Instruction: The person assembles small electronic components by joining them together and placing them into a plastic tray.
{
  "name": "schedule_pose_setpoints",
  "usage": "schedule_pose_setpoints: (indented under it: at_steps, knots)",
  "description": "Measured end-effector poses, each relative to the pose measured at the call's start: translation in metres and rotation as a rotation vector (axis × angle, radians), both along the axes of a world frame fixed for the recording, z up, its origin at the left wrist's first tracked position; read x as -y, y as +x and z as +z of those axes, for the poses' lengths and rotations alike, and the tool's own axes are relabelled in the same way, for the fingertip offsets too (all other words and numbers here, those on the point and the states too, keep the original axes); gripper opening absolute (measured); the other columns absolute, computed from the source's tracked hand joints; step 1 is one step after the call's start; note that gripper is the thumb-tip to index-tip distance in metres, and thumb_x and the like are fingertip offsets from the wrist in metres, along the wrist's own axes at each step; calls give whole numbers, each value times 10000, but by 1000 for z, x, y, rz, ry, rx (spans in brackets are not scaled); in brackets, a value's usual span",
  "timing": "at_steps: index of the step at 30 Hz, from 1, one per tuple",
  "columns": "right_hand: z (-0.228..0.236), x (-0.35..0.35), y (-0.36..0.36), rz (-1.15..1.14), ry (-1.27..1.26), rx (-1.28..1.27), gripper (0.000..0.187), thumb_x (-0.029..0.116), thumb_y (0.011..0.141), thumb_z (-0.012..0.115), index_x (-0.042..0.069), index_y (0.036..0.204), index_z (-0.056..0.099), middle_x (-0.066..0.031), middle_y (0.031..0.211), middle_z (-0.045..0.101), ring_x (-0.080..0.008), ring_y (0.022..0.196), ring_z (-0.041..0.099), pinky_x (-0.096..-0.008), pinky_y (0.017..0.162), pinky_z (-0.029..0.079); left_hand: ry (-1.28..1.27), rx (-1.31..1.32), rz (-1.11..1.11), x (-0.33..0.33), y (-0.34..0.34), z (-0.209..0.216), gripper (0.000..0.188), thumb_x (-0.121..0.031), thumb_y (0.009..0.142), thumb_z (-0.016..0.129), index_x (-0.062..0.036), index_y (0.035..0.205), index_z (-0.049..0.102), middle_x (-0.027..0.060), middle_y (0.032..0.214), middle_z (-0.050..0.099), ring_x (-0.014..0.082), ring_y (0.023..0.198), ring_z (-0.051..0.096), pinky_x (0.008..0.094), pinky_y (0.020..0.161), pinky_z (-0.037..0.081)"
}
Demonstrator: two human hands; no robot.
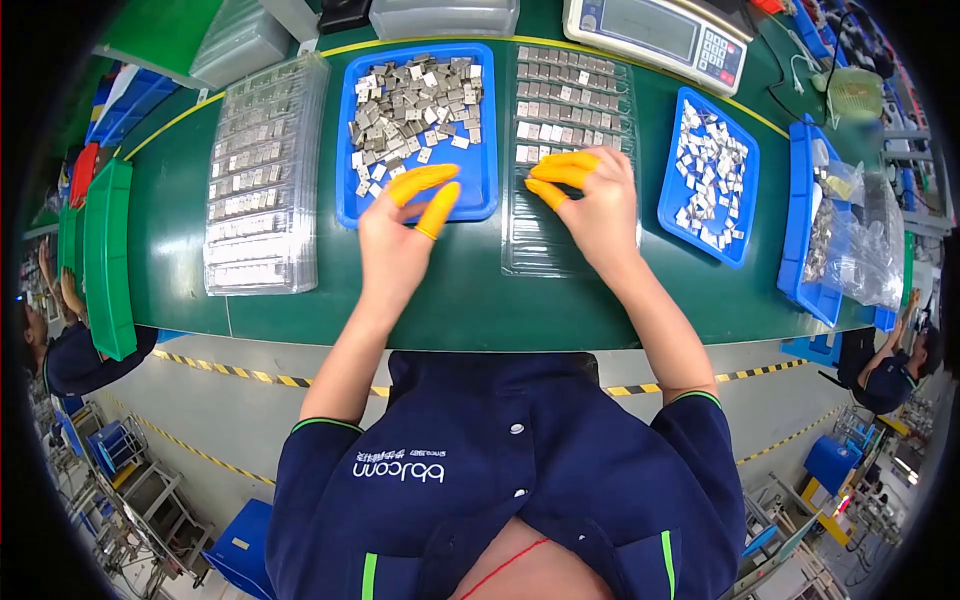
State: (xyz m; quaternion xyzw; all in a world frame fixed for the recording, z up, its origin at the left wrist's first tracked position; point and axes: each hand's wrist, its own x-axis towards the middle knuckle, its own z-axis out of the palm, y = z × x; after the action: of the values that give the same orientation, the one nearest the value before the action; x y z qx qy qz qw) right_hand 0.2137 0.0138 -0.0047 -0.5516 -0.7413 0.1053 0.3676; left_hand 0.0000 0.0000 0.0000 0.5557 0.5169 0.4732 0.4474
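Note:
My left hand (392, 240), with yellow finger cots on thumb and forefinger, hovers over the near edge of a blue tray (488, 190). Its thumb and forefinger are apart with nothing visible between them. Small flat metal pieces (410, 105) lie heaped in that tray. Over a clear plastic blister tray (540, 255), my right hand (605, 205) also wears yellow cots. Its thumb and forefinger tips are brought together beside the nearest row of pieces; anything pinched there is too small to make out. Rows of metal pieces (565, 95) fill the blister tray's far part.
Stacked clear blister trays (215, 270) with pieces stand on the left. A smaller blue tray (668, 205) of white and silver pieces lies right, below a digital scale (650, 35). Green bins (108, 260) flank the left edge; a blue bin (800, 270) with plastic bags sits far right.

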Motion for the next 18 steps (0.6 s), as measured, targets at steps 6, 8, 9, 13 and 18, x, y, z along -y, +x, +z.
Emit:
schedule_pose_setpoints:
  at_steps: [6, 8, 9, 13, 18]
  knots:
    - [-14, -3, 0, 16, 124, 217, 136, 101, 621, 709, 111, 757, 720, -21, 798, 656, -188, 854, 557, -372, 888, 391, 222, -587, 90, -17, -25, 5, 231, -186, 712, 736, -59, 901, 696, 113, 890, 644, 258, 855, 563, 333, 775, 446]
    - [-15, -2, -1, 47, 121, 208, 137, 100, 624, 707, 110, 760, 721, -22, 809, 656, -190, 862, 555, -373, 888, 391, 223, -649, 74, -27, -28, 4, 233, -197, 717, 732, -56, 899, 696, 114, 897, 644, 260, 855, 560, 340, 781, 443]
    - [-16, -2, 0, 79, 116, 201, 137, 100, 627, 704, 110, 763, 721, -23, 821, 655, -192, 871, 553, -374, 888, 392, 221, -711, 57, -32, -27, 3, 236, -207, 721, 727, -54, 898, 696, 114, 904, 643, 262, 856, 558, 348, 788, 440]
    - [2, 6, 9, -43, 117, 135, 159, 131, 672, 719, 89, 824, 704, -33, 849, 653, -239, 890, 551, -383, 887, 392, 251, -859, 87, -47, -25, -7, 218, -216, 724, 718, -65, 881, 702, 109, 863, 619, 267, 837, 536, 363, 783, 420]
    - [22, 20, 78, -538, 1, 121, 176, 66, 806, 611, 38, 974, 656, -152, 921, 632, -315, 864, 564, -375, 777, 442, 321, -1050, 97, -55, -24, -13, 224, -204, 701, 732, -78, 884, 702, 105, 843, 594, 263, 831, 522, 369, 769, 416]
